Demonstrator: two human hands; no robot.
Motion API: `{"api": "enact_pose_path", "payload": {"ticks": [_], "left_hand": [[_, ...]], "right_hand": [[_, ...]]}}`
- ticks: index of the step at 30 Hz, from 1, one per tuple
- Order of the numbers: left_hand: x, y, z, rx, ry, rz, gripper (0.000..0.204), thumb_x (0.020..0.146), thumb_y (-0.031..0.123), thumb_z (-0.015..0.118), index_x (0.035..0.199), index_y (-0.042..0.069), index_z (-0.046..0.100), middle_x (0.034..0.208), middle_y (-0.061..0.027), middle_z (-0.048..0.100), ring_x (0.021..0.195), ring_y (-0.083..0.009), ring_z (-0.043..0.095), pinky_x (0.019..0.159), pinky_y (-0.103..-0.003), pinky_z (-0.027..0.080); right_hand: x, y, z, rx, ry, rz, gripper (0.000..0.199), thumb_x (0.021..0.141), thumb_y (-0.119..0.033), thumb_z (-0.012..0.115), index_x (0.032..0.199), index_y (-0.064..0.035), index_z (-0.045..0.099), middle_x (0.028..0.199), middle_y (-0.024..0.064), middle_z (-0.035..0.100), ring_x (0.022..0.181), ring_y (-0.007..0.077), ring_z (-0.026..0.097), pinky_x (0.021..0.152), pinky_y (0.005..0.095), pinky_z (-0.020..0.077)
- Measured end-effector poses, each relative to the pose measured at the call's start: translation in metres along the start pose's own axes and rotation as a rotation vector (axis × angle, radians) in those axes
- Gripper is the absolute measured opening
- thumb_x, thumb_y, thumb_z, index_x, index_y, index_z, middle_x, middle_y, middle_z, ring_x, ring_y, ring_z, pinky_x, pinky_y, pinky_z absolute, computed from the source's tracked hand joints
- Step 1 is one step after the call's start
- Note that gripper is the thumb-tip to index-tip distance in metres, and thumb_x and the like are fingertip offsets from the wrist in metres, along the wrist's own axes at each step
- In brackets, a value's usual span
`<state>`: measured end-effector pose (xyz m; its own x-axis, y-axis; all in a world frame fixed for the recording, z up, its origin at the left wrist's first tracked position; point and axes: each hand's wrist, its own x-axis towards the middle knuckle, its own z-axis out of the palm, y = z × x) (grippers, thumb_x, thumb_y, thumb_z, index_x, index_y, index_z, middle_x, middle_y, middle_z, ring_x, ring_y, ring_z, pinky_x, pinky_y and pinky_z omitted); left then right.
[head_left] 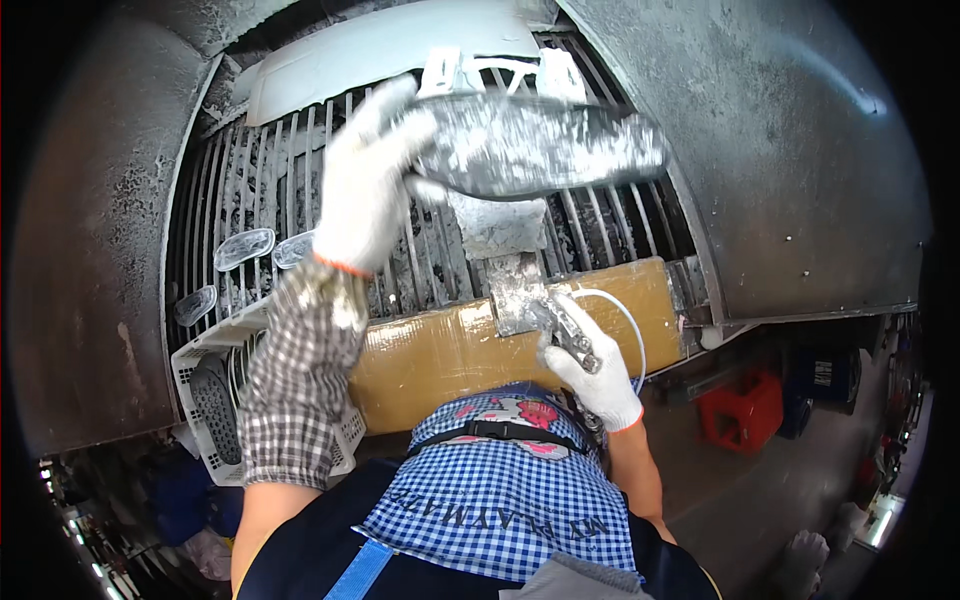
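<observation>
My left hand point(365, 180), in a white knit glove with an orange cuff, is closed on the heel-side end of a long dark shoe sole point(540, 145). Smeared by motion, the sole lies crosswise above the slatted grate and shows white streaks. My gloved right hand point(595, 370) wraps round a dark metal hand tool point(572, 340); its exact kind is unclear. A thin white hose point(630, 318) loops beside this hand. Between the hands, a grey dusty block point(500, 228) stands on the grate, with a worn metal plate point(515, 290) below it.
The slatted grate point(290, 150) sits between tall metal side panels point(760, 150). Small oval pieces point(244, 249) lie at its left. Along the front runs a brown taped pad point(430, 355). A white crate point(210, 430) holds a dark sole; a red crate point(740, 410) stands on the floor.
</observation>
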<state>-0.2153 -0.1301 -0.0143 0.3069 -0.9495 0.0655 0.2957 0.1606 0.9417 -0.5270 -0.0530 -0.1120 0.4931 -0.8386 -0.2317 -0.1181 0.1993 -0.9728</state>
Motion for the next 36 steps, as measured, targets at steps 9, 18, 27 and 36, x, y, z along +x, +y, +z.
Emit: {"api": "enact_pose_path", "payload": {"ticks": [9,18,27,36], "left_hand": [[0.142,0.018,-0.035,0.069,-0.012,0.140,0.039,0.099,0.006,0.071,0.137,-0.004,0.066,0.121,-0.0170,0.073,0.092,-0.0201,0.076,0.062,-0.031,0.065],[0.154,0.002,-0.035,0.120,-0.007,0.046,0.043,0.099,0.008,0.072,0.140,-0.004,0.065,0.122,-0.0168,0.073,0.088,-0.0176,0.075,0.060,-0.029,0.065],[0.157,-0.002,-0.029,0.357,0.067,0.056,0.045,0.100,0.013,0.072,0.142,-0.002,0.065,0.107,-0.0122,0.077,0.064,-0.0096,0.068,0.051,-0.022,0.054],[0.160,0.000,-0.035,0.674,0.181,0.041,0.042,0.096,0.011,0.077,0.136,0.000,0.071,0.087,-0.0067,0.076,0.055,-0.0065,0.060,0.051,-0.021,0.051]], "right_hand": [[0.006,0.013,-0.006,-0.079,0.103,-0.028,0.066,0.103,-0.016,0.069,0.162,0.0021,0.044,0.135,0.0159,0.071,0.119,0.0169,0.065,0.105,0.0309,0.0495],[0.008,0.013,-0.007,-0.130,0.101,-0.053,0.068,0.104,-0.015,0.068,0.164,0.0011,0.040,0.134,0.0101,0.068,0.112,0.0123,0.062,0.099,0.0283,0.0507],[0.009,0.012,-0.007,-0.115,0.088,-0.059,0.070,0.103,-0.013,0.067,0.165,0.0015,0.039,0.133,0.0059,0.067,0.104,0.0090,0.061,0.093,0.0258,0.0525],[0.006,0.009,-0.003,-0.115,0.102,-0.009,0.068,0.103,-0.014,0.068,0.163,0.0034,0.042,0.133,0.0116,0.069,0.116,0.0141,0.062,0.105,0.0287,0.0486]]}}
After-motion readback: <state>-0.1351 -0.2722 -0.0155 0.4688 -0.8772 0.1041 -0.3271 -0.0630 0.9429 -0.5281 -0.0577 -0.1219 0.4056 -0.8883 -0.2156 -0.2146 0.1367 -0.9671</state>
